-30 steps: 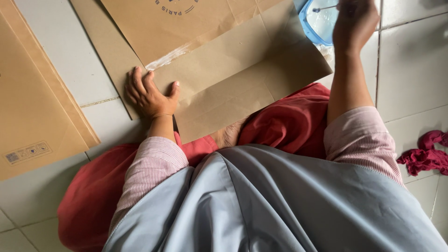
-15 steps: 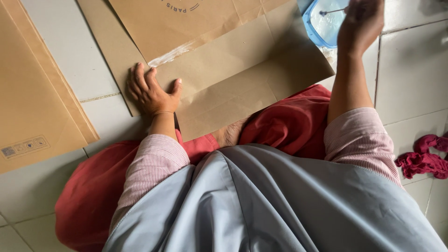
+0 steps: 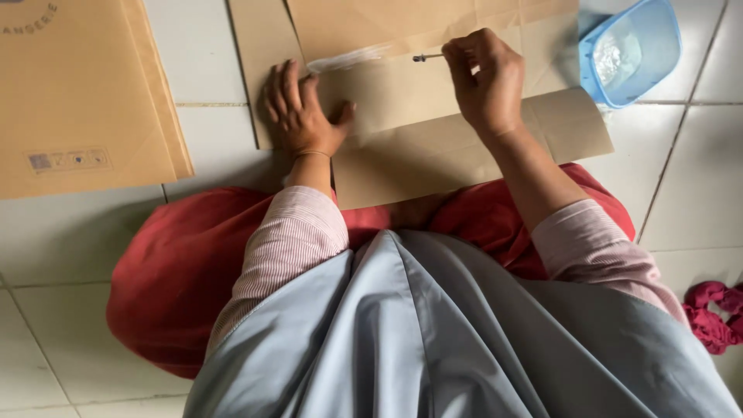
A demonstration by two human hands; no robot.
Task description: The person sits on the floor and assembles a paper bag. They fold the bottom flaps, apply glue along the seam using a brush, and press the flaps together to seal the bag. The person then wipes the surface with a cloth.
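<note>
A brown paper sheet (image 3: 433, 147) with folded flaps lies on the white tiled floor in front of me. My left hand (image 3: 300, 112) presses flat on its left part, fingers spread. My right hand (image 3: 486, 77) is over the fold and pinches a thin brush (image 3: 427, 57) whose tip points left, toward a whitish glue streak (image 3: 348, 58) along the flap's edge. A blue plastic tub (image 3: 628, 50) with white paste stands to the right of my right hand.
A stack of brown paper sheets (image 3: 81, 101) lies at the left on the floor. A crumpled dark pink cloth (image 3: 716, 313) sits at the right edge. My red skirt and grey top fill the lower view.
My right hand has come back from the blue tub to the fold with the brush. My left hand stays pressed on the paper. The camera view has shifted.
</note>
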